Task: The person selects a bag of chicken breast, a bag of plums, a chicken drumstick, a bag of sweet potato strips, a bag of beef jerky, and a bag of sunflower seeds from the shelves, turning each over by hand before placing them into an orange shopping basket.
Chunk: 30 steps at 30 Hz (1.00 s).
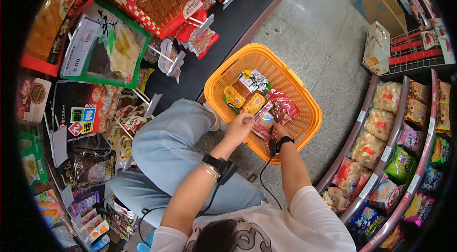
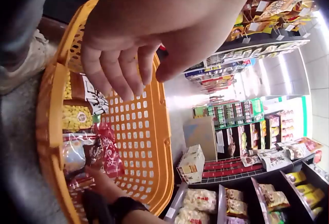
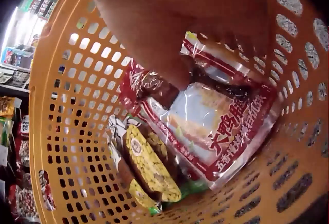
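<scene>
An orange basket (image 1: 304, 123) holds several packets. My right hand (image 1: 282, 133) reaches inside, its thumb against a clear packet with red borders (image 3: 216, 131); the other fingers' hold is hidden in the right wrist view. A red packet (image 1: 285, 104) with dark contents lies beside it. Two packets with yellow pieces, one of them (image 3: 146, 157) in the right wrist view, lie near a black-and-white packet (image 1: 253, 82). Above the basket's near side, my left hand (image 1: 239, 129) is empty, fingers loosely bent; in the left wrist view this hand (image 2: 154, 34) hangs over the rim.
Bent knees in jeans (image 1: 166, 130) are left of the basket. Hanging snack packets (image 1: 116, 52) and a dark shelf ledge (image 1: 228, 23) stand on the left. On the right are shelves of bagged snacks (image 1: 381, 121) and cardboard boxes (image 1: 378, 2). Cables run from both wrists.
</scene>
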### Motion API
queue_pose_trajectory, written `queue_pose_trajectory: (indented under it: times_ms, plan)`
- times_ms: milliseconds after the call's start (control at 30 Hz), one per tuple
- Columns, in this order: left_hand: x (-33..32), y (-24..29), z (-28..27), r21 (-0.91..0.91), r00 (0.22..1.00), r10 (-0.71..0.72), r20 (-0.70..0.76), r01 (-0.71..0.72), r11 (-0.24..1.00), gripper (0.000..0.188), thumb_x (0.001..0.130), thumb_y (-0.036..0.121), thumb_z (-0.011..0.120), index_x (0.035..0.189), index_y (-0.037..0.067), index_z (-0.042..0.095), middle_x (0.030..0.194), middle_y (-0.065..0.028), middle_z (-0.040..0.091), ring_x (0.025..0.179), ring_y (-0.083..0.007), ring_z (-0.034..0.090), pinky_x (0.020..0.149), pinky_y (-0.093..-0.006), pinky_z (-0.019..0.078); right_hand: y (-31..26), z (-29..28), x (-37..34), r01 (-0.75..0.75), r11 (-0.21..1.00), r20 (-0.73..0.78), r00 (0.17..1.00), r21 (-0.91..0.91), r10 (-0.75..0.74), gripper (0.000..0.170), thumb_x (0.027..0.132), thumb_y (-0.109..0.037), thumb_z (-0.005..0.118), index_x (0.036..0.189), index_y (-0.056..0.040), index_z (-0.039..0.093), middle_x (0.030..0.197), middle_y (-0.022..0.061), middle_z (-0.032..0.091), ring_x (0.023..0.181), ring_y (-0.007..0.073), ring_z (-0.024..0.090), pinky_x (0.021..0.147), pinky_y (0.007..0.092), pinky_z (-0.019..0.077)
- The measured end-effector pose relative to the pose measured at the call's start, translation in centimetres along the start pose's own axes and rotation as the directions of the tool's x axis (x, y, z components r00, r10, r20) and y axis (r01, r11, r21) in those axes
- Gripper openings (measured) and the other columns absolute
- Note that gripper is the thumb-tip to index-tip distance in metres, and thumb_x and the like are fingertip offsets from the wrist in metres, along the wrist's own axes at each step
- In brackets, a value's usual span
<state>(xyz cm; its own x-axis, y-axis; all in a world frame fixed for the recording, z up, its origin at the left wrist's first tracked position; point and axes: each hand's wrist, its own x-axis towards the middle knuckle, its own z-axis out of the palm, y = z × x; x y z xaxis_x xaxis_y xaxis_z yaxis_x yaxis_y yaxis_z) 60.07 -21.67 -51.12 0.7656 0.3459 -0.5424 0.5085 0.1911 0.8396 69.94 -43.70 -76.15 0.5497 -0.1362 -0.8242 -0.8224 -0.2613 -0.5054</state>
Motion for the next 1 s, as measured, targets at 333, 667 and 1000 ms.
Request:
queue_pose_trajectory:
  times_ms: [333,667,1000]
  plan:
    - [0.2,-0.4,-0.9,0.000,0.999,0.020,-0.036,-0.020,1.000,0.022,0.086,0.015,0.058,0.102,0.000,0.060,0.089,-0.0079,0.065,0.079,-0.0157,0.062,0.070,-0.0279,0.0486,-4.5,0.1,-6.3,0.199,0.974,0.208,0.954,0.108,-0.218,0.008,0.087,-0.015,0.059,0.087,-0.0107,0.052,0.064,-0.0003,0.051,0.046,0.0136,0.044,0.040,0.0290,0.0330]
    - [-4.0,3.5,-3.6,-0.182,0.991,-0.134,0.016,0.135,0.974,0.033,0.089,0.031,0.057,0.116,0.011,0.055,0.105,0.0000,0.062,0.093,-0.0123,0.058,0.076,-0.0310,0.0445,-13.0,-3.3,-22.5,0.441,0.780,0.339,0.723,0.445,-0.602,0.014,0.089,-0.006,0.052,0.103,-0.0048,0.055,0.087,-0.0006,0.059,0.074,0.0082,0.054,0.065,0.0238,0.0435]
    - [-10.1,6.6,-4.9,-0.434,0.943,0.331,-0.042,-0.316,0.844,0.029,0.092,0.022,0.058,0.116,0.005,0.054,0.105,-0.0026,0.060,0.091,-0.0103,0.058,0.076,-0.0255,0.0478,-14.8,-1.4,-36.6,0.629,0.647,0.543,0.392,0.431,-0.743,0.049,0.087,-0.007,0.059,0.132,-0.0026,0.040,0.121,0.0065,0.056,0.107,0.0136,0.054,0.092,0.0295,0.0428]
